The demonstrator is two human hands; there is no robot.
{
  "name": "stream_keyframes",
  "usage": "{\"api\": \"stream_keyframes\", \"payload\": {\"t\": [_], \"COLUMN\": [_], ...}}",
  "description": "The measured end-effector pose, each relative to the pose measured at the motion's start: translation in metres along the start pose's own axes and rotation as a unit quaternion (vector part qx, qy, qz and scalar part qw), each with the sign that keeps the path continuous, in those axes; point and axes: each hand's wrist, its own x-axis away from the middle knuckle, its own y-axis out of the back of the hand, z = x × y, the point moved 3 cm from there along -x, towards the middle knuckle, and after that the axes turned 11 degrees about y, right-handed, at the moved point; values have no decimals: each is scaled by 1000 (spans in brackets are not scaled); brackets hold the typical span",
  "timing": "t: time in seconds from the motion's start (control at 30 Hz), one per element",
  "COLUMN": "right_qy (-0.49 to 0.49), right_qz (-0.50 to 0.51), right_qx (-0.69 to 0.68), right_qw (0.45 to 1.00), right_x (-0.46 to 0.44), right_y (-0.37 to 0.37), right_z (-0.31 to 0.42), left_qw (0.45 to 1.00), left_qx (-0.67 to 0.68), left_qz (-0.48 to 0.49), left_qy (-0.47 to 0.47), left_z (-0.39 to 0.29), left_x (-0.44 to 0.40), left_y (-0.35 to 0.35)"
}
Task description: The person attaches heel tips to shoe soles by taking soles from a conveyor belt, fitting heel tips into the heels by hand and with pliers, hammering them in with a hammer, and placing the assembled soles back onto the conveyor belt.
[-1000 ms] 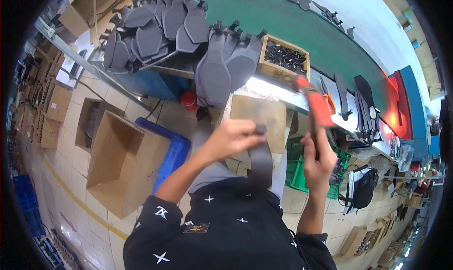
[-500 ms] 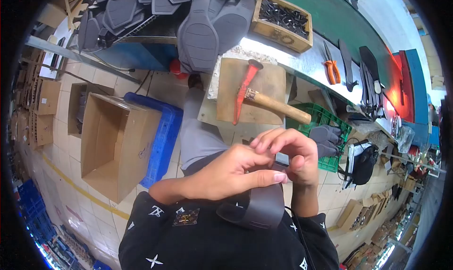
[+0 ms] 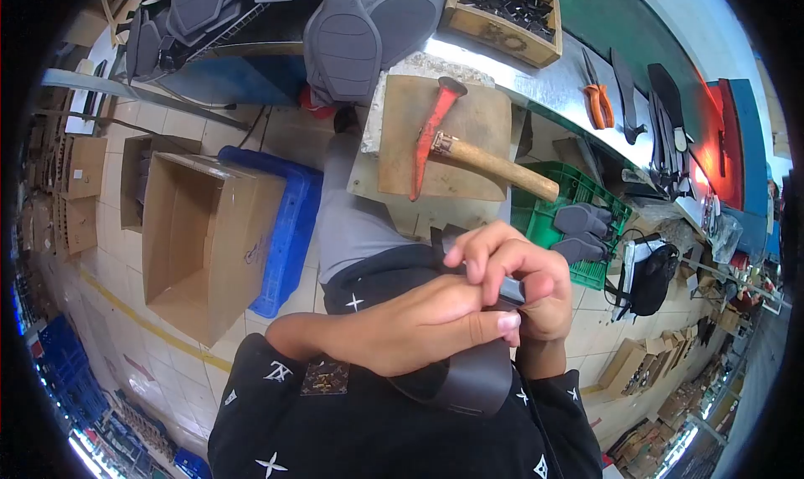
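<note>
Close to my body, my left hand (image 3: 419, 324) is closed on a dark curved strap (image 3: 477, 378), which hangs below the fingers. Meeting it from the right, my right hand (image 3: 528, 282) pinches the strap's upper end, where a small grey clip (image 3: 511, 291) shows between thumb and fingers. Part of the strap is hidden behind both hands. A hammer with a red head (image 3: 429, 136) and wooden handle (image 3: 498, 167) lies on the brown board (image 3: 398, 161) in front of me.
Grey soles (image 3: 343, 48) hang over the bench edge beside a wooden box (image 3: 502, 31) of small dark clips. Orange-handled pliers (image 3: 598, 102) lie on the metal strip at right. A green crate (image 3: 615, 219) stands below; a cardboard box (image 3: 226, 253) and blue tray (image 3: 293, 236) are at left.
The right hand has put the hammer down on the board and joined the left at the strap. Since the middle frame, both hands have shifted slightly and the view has tilted down.
</note>
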Motion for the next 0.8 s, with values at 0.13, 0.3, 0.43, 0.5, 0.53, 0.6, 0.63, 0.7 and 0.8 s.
{"api": "stream_keyframes", "payload": {"t": [0.13,0.3,0.43,0.5,0.53,0.6,0.63,0.7,0.8], "right_qy": [15,-22,2,12,10,10,7,15,10], "right_qz": [46,-10,2,15,17,23,23,25,26], "right_qx": [-64,-69,-82,-80,-87,-103,-108,-116,-97], "right_qw": [997,997,997,997,996,994,994,993,995], "right_x": [2,7,9,9,10,13,14,17,11], "right_y": [8,2,6,7,7,8,10,14,32], "right_z": [-4,1,-2,-1,-1,-1,-3,-9,-13], "left_qw": [1000,998,999,999,999,999,999,998,999], "left_qx": [-21,23,1,-34,-27,-18,-23,-47,-22], "left_qz": [-8,19,2,-16,-16,-18,-18,-19,-13], "left_qy": [2,52,53,17,22,35,38,43,31], "left_z": [-12,-3,-5,-5,-5,-6,-6,-4,-2], "left_x": [3,3,0,-3,-4,-3,-4,-6,-21], "left_y": [-4,-4,-6,-7,-9,-11,-11,-4,8]}}
